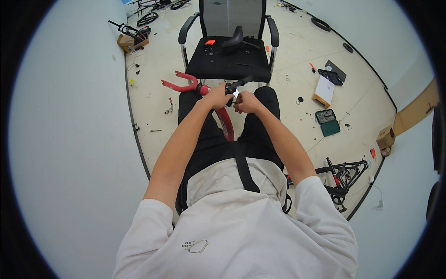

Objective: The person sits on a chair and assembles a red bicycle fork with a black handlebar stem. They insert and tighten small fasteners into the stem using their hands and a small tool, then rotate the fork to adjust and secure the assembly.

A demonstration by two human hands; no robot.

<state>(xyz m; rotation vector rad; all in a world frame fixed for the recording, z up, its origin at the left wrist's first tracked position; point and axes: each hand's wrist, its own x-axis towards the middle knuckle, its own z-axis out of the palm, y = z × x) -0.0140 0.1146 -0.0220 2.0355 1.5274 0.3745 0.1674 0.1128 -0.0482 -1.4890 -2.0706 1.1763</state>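
A small red bicycle frame stands between my knees, its red fork pointing off to the left. My left hand is closed round the front of the frame, beside the black stem. A short black bar sticks out from the stem to the right. Just right of the stem, my right hand is closed with its fingertips pinched together close to it. Whatever is between those fingers is too small to make out. A bright white patch shows between the two hands.
Ahead stands a black office chair bearing a bicycle saddle, an orange item and small parts. On the floor at right lie an open green case, a white-topped box and a black bicycle frame. A wall runs along the left.
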